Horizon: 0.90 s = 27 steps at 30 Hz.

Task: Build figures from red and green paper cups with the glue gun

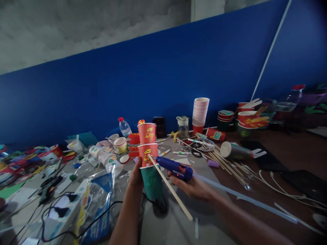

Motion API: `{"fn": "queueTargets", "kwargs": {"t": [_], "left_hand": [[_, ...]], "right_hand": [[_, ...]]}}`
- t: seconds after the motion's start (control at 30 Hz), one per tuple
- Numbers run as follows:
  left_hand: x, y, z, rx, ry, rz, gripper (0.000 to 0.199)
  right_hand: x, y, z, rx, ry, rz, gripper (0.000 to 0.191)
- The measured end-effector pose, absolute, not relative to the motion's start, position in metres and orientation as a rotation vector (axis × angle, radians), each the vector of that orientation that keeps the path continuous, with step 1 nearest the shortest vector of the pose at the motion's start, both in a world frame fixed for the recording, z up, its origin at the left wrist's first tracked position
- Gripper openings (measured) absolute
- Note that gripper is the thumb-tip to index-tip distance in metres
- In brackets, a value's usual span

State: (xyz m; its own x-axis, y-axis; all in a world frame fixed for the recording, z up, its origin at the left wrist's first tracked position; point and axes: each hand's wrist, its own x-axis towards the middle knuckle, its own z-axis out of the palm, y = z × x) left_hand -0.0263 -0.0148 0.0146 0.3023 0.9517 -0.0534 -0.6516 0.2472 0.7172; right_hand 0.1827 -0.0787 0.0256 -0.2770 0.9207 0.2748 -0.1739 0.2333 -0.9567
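Note:
Two red paper cups (147,149) and a green cup (152,183) form an upright stack in front of me. My left hand (136,173) is wrapped round the left side of this stack, near the joint of red and green. A wooden stick (173,191) slants from the lower red cup down to the right. My right hand (182,182) is closed on a blue glue gun (175,167), its nozzle beside the stick's upper end. A long clear glue stick (245,197) trails out of the gun's back. Red pieces (134,139) stick out at the stack's left.
A tall stack of cups (200,114) and a glass jar (183,128) stand at the back. Wooden sticks (224,158) and a cup on its side (233,150) lie right. A power strip (65,211), black cable and plastic packaging (98,204) cover the left.

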Motion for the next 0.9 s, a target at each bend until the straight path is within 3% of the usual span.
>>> {"fn": "queueTargets", "kwargs": {"t": [0.4,0.57,0.77,0.9], "left_hand": [[-0.017,-0.006,0.009,0.684,0.582,1.339,0.046],[-0.014,-0.005,0.011,0.671,0.613,1.522,0.036],[-0.013,0.0,0.014,0.735,0.637,1.645,0.038],[-0.016,0.004,0.016,0.779,0.729,1.718,0.046]], "right_hand": [[0.181,-0.079,0.032,-0.794,-1.815,0.703,0.006],[0.182,-0.079,0.035,-0.71,-1.838,0.66,0.022],[0.189,-0.082,0.035,-0.707,-1.674,0.955,0.022],[0.196,-0.081,0.032,-0.87,-1.477,1.193,0.04]]}}
